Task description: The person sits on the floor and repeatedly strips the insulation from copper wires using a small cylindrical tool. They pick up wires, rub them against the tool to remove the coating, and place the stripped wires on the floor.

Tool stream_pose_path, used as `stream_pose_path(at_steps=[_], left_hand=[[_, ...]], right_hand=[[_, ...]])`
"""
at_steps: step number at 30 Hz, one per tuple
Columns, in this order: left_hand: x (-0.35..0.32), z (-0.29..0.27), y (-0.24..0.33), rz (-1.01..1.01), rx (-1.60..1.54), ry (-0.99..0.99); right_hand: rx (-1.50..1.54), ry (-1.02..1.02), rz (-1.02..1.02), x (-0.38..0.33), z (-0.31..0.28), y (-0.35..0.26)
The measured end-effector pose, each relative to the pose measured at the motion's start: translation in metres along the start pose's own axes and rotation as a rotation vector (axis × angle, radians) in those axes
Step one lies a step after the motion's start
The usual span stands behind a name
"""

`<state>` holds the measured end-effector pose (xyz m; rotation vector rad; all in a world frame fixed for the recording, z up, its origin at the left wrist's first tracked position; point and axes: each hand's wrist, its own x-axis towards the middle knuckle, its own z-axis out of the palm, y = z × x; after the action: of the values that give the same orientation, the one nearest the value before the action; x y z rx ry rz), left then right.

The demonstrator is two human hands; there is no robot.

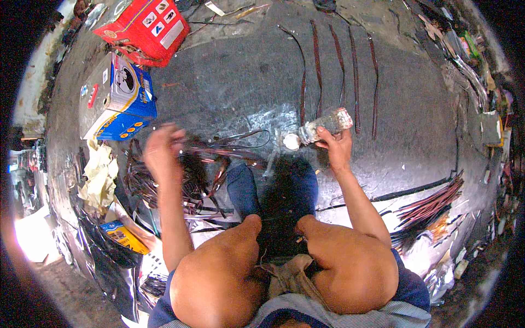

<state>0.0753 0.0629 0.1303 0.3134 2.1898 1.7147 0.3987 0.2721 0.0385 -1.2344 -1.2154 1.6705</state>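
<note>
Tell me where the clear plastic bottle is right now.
The clear plastic bottle is in the right hand, tipped on its side just right of centre in the head view, below the row of dark strips on the floor.

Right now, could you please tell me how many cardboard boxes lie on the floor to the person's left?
3: a red box at the top, a blue and grey box just below it, and a small yellow and blue box near the left knee. Others may be hidden under the clutter.

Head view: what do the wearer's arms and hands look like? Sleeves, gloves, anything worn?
Both forearms come up from the lower edge bare: no sleeves, no gloves. The left hand and right hand show no rings, watch or bands that I can make out. The left hand is motion-blurred, so small details on its fingers cannot be told.
</note>
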Motion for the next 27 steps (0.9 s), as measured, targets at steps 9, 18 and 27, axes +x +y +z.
stream_pose_path(at_steps=[9, 18, 27], left_hand=[[-0.005, -0.031, 0.041, 0.287, 0.444, -0.100], [-0.055, 0.126, -0.088, -0.592, -0.208, -0.848], [-0.059, 0.116, -0.100, -0.852, -0.507, -1.034]], right_hand=[[0.027, 0.011, 0.018, 0.000, -0.016, 0.000], [-0.037, -0.064, -0.331, -0.014, 0.023, 0.001], [-0.384, -0.097, -0.306, -0.018, 0.035, 0.021]])
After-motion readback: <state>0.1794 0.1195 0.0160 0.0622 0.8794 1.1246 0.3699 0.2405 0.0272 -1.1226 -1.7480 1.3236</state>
